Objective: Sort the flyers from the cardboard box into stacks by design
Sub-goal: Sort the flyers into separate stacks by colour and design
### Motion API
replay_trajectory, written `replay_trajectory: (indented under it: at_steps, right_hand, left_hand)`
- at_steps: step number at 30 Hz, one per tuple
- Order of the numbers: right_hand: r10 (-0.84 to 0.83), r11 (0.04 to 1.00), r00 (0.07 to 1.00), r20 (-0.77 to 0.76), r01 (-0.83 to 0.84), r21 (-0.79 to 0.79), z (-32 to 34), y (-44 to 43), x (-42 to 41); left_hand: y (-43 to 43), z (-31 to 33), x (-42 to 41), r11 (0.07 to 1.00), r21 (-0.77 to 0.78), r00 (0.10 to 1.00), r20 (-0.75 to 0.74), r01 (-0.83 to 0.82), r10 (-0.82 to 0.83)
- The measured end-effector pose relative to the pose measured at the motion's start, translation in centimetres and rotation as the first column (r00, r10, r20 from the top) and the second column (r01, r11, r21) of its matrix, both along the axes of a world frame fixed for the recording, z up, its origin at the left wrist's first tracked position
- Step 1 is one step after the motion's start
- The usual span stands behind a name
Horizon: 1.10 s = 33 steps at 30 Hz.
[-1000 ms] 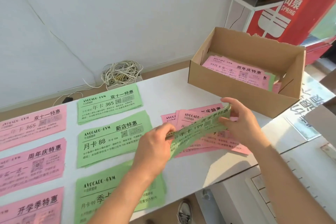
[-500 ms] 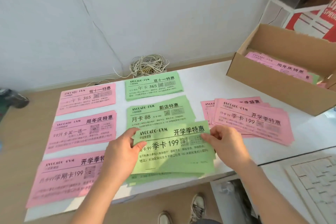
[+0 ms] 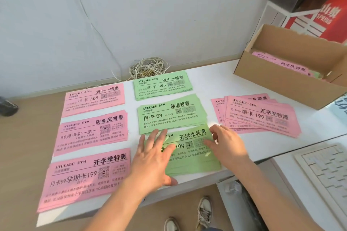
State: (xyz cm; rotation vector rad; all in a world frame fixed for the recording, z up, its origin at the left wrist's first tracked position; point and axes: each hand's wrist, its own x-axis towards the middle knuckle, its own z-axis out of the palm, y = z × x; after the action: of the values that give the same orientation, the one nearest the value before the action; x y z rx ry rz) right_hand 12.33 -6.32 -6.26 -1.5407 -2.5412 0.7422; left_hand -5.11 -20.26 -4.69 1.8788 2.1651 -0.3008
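**Both hands flat on the near green stack**

The left hand (image 3: 152, 157) lies palm down on the left part of the near green flyer stack (image 3: 197, 157), fingers spread and straight. The right hand (image 3: 227, 144) rests on the stack's right part, fingers close together and slightly bent, their tips on the paper; neither hand pinches anything. This stack sits at the near edge of the white table (image 3: 216, 84), just beside the green "88" stack (image 3: 170, 116), with the green "365" stack (image 3: 161, 86) farther back.

To the left run three pink stacks, far to near: the pink "365" stack (image 3: 93, 97), the pink anniversary stack (image 3: 92, 133) and the pink "199" stack (image 3: 84, 178) (the last overhangs the table's near edge). To the right a loose pink pile (image 3: 259, 116) lies fanned out, unsorted. Beyond it stands the cardboard box (image 3: 277, 84), with more flyers (image 3: 281, 63) inside, a pink one on top. A coil of cord (image 3: 148, 67) sits by the far wall.
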Motion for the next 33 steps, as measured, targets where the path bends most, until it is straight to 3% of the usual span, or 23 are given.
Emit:
replay_trajectory:
  at_steps: [3,6,10,13,15,21,27,33]
  right_hand:
    - [-0.013,1.0,1.0,0.015,0.013,0.028,0.1,-0.3,0.2]
    - [0.126,0.987,0.99,0.071,-0.132,0.091,0.9,-1.0,0.2]
    - [0.462,0.885,0.851,0.252,-0.459,-0.074,1.7,-2.0,-0.3]
    - [0.53,0.838,0.753,0.39,-0.536,-0.102,1.3,-2.0,-0.5]
    - [0.529,0.831,0.742,0.412,-0.55,-0.077,1.3,-1.8,-0.4]
    - [0.513,0.852,0.804,0.302,-0.519,-0.064,1.8,-1.4,0.5]
    - [0.48,0.877,0.854,0.199,-0.476,-0.072,1.6,-1.3,1.6]
    - [0.283,0.959,0.959,-0.015,-0.283,-0.007,0.2,-3.0,3.9]
  left_hand:
    - [-0.2,-0.1,0.0,0.999,0.024,0.999,-0.034,0.043,-0.043]
    - [-0.3,-0.1,0.0,0.996,0.013,0.994,-0.051,0.093,-0.092]
    - [0.1,0.0,-0.1,0.995,-0.06,0.996,-0.01,0.085,-0.085]
    - [0.4,-0.1,-0.2,0.994,-0.101,0.998,0.037,0.05,-0.046]
    - [0.4,-0.1,-0.2,0.995,-0.065,0.997,0.045,0.073,-0.07]
    - [0.3,-0.6,-0.4,0.997,-0.04,0.987,0.15,0.066,-0.059]
    - [0.1,-0.8,-0.5,0.996,0.015,0.986,0.14,0.084,-0.086]
    - [0.4,-0.4,-0.1,0.997,0.006,0.989,0.128,0.076,-0.076]
